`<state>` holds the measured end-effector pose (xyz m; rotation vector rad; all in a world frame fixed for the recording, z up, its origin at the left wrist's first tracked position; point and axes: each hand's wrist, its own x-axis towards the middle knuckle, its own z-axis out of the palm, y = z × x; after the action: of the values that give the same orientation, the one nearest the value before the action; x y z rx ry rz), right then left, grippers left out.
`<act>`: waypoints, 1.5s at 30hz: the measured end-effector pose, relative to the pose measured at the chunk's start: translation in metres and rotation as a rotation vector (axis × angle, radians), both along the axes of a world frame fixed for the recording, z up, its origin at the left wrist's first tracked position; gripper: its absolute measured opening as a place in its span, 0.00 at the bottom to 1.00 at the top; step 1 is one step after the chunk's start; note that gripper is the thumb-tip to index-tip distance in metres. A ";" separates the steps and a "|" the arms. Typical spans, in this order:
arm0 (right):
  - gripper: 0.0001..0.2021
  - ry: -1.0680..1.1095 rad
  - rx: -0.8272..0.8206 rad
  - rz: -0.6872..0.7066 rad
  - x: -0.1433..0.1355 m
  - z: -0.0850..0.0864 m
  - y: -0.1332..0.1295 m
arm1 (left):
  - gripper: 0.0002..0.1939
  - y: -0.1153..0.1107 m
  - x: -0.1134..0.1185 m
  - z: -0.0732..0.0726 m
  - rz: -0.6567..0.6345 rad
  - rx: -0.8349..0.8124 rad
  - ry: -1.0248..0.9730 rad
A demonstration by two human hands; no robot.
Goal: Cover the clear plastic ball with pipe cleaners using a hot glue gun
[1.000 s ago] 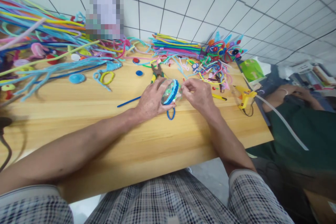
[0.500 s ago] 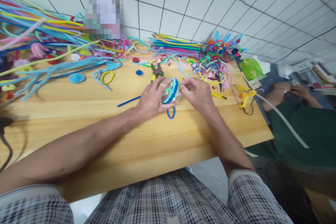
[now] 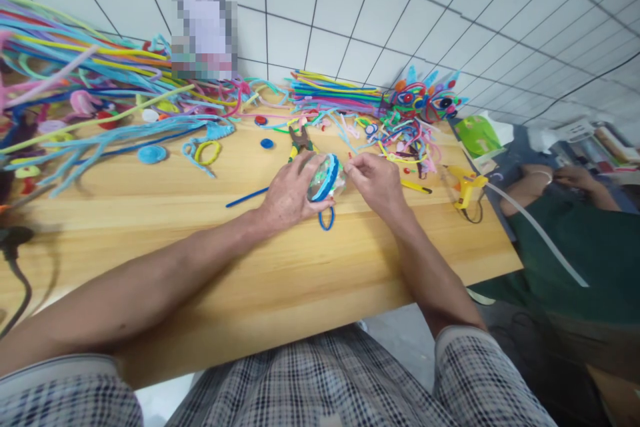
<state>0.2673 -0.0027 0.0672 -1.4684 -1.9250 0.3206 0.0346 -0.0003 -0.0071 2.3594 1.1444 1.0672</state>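
My left hand is wrapped around a clear round ball with a dark and light blue fuzzy band around its middle. Small coloured bits show through its clear wall. Close against the ball's right side, my right hand has thumb and fingertips pinched together; anything between them is too small to make out. Just below the ball a blue pipe-cleaner loop shows. A straight blue pipe cleaner lies left of my left hand, and pliers with yellow-green handles lie behind it.
Bundles of coloured pipe cleaners lie along the wall. A yellow glue gun and a yellow cutter-like tool are at right. A light blue disc lies left. Another person sits beyond the table's right edge.
The view has shifted slightly, so the table appears a little lower. Both hands keep nearly the same pose around the ball, the right fingers still pinched beside it.
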 end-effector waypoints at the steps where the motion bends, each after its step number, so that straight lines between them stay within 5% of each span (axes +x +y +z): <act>1: 0.08 0.015 -0.016 0.010 0.001 0.001 -0.001 | 0.53 0.000 0.000 0.000 0.000 -0.005 -0.002; 20: 0.07 0.095 -0.110 0.076 0.008 0.001 0.001 | 0.54 0.002 -0.002 -0.001 0.002 -0.017 0.003; 32: 0.07 -0.157 0.047 0.115 0.008 0.003 -0.004 | 0.55 0.004 -0.003 -0.001 -0.014 0.009 -0.004; 45: 0.06 0.147 -0.127 0.089 0.011 -0.004 0.000 | 0.53 0.004 -0.005 -0.002 -0.007 0.004 -0.047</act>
<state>0.2785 -0.0024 0.0637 -1.3999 -1.8834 0.5848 0.0295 0.0038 -0.0096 2.3268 1.1172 1.1179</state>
